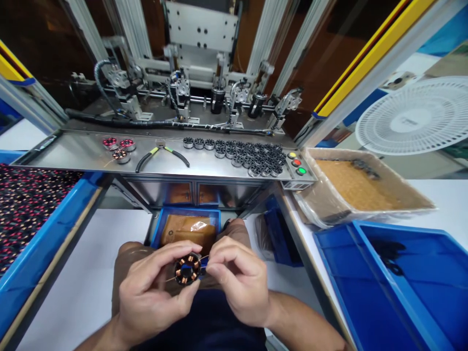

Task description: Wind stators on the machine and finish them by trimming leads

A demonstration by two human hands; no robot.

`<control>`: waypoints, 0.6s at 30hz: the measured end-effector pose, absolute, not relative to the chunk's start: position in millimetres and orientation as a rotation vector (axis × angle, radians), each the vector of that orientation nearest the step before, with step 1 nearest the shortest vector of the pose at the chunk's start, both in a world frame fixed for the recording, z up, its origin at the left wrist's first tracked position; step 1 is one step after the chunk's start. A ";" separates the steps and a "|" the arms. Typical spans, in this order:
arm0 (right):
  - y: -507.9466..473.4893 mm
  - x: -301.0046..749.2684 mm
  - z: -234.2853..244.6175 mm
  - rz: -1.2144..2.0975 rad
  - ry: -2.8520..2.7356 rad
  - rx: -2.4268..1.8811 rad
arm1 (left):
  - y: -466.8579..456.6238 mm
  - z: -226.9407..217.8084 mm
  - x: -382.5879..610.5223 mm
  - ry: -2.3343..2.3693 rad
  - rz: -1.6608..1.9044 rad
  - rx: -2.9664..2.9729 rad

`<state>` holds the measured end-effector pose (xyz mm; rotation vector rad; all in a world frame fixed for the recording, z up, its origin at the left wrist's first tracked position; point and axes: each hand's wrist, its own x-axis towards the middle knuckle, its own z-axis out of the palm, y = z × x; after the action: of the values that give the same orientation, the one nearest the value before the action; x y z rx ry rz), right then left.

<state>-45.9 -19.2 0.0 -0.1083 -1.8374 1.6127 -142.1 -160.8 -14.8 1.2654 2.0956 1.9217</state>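
Observation:
Above my lap, my left hand [155,287] grips a small round motor stator [187,269] between thumb and fingers. The stator has a black ring with copper coils around an open centre. A thin copper wire end sticks out at its lower left. At its right side, my right hand [237,278] is closed, thumb and forefinger pinching thin copper wire [204,257] that comes from the stator. The tips of those fingers partly cover the wire.
On the metal ledge [80,152] lie pliers [161,153], several black stators [252,156] and 3 wound ones [120,151]. Buttons [297,163] sit at its right end. Blue bins [405,292] stand right, a stator-filled bin [36,209] left. A carton [365,190] and fan [413,117] are right.

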 end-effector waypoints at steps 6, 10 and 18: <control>-9.2 -46.1 0.8 1.485 -1.939 0.064 | -160.7 -2.5 -144.4 1.906 1.963 1.128; -10.2 -51.3 5.0 1.367 -1.943 0.163 | -161.3 0.7 -146.2 1.859 1.955 1.147; -31.0 -47.7 2.5 1.318 -1.832 0.125 | -159.4 -6.0 -138.8 2.055 2.015 1.211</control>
<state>-47.7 -31.0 2.5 0.1251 -1.8315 1.3183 -138.8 -159.4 -6.0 1.2113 2.0550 2.0152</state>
